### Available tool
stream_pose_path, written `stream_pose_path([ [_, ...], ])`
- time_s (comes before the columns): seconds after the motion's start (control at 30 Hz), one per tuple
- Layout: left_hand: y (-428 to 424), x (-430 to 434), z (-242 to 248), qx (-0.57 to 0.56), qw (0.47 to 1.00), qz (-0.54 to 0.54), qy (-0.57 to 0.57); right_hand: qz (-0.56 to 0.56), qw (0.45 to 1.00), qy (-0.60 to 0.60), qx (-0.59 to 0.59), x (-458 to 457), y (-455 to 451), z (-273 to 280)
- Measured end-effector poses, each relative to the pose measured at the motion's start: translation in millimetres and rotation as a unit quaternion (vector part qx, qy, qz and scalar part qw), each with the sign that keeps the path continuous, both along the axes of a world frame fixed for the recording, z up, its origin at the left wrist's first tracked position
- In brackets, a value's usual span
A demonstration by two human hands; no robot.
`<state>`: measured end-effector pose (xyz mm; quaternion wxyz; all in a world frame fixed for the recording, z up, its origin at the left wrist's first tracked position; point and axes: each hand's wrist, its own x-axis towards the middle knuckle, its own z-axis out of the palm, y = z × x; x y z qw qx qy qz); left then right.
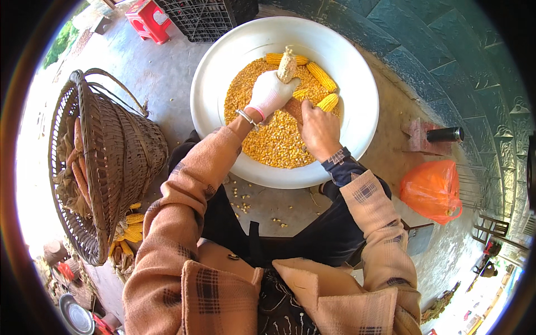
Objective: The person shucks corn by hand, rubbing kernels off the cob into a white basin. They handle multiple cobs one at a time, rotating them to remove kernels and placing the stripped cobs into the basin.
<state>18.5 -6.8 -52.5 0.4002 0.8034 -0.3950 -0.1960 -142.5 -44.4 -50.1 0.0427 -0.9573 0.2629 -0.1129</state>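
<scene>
A wide white metal basin (213,83) holds a layer of loose yellow corn kernels (272,142), with several whole corn cobs (321,77) lying at its far and right sides. My left hand (272,93), in a white knitted glove, is closed on a corn cob (287,67) whose pale end sticks up past the fingers. Bare, my right hand (320,130) is close beside it over the kernels. Between the two hands shows a reddish-brown bare cob (294,108); the right fingers touch it, and how they grip it is partly hidden.
A woven basket (125,134) with reddish bare cobs lies tipped at left, near husked corn cobs (133,228). Beyond are a red plastic stool (146,21) and a black crate (201,19). At right are an orange plastic bag (431,190) and a black cylinder (444,134).
</scene>
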Motion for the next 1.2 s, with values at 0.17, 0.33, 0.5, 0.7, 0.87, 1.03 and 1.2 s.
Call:
stream_pose_path([
  [0.17,-1,21,-9,-0.146,0.875,0.066,0.457,-0.079,0.987,-0.021,0.139,2,-21,6],
  [0.33,-2,-2,-5,-0.2,0.919,-0.008,0.341,-0.071,0.995,-0.018,0.069,5,-19,3],
  [0.5,-7,-18,0,-0.145,0.978,0.059,0.138,-0.033,0.988,-0.075,0.134,14,-6,-5],
  [0.7,-3,-6,8,-0.136,0.98,0.039,0.138,-0.062,0.685,-0.127,0.715,9,-15,8],
  [0.87,3,-2,11,-0.136,0.956,0.041,0.257,-0.048,0.507,-0.107,0.854,0,-28,18],
  [1.03,8,10,6,-0.204,0.924,-0.011,0.325,-0.027,0.403,-0.083,0.911,-6,-36,22],
  [1.2,3,2,9,-0.309,0.886,-0.012,0.345,-0.05,0.589,-0.162,0.79,-3,-29,18],
])
